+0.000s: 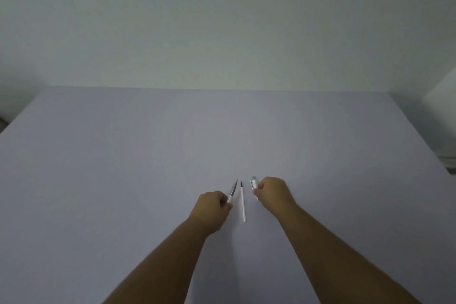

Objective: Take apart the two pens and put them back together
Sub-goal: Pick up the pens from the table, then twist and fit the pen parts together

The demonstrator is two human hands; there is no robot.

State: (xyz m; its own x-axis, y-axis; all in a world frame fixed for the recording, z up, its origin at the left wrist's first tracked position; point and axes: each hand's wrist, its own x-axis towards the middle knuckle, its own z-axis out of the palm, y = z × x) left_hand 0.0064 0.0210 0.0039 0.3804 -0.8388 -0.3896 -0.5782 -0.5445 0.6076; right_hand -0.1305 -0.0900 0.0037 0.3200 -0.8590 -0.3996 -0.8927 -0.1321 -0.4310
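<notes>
My table (123,180) is covered in a plain lilac sheet. At twelve o'clock a pale wall (222,20) rises behind it; at three o'clock sits a white box (441,111).

You have three pen pieces here: one tapered tip section (232,191), one refill (243,202), one barrel (254,183).

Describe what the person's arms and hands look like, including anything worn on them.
Both forearms are bare from the bottom of the picture up to the wrists: no sleeves show. The left hand and right hand wear no gloves, and no watch, bracelet or ring can be seen.
</notes>
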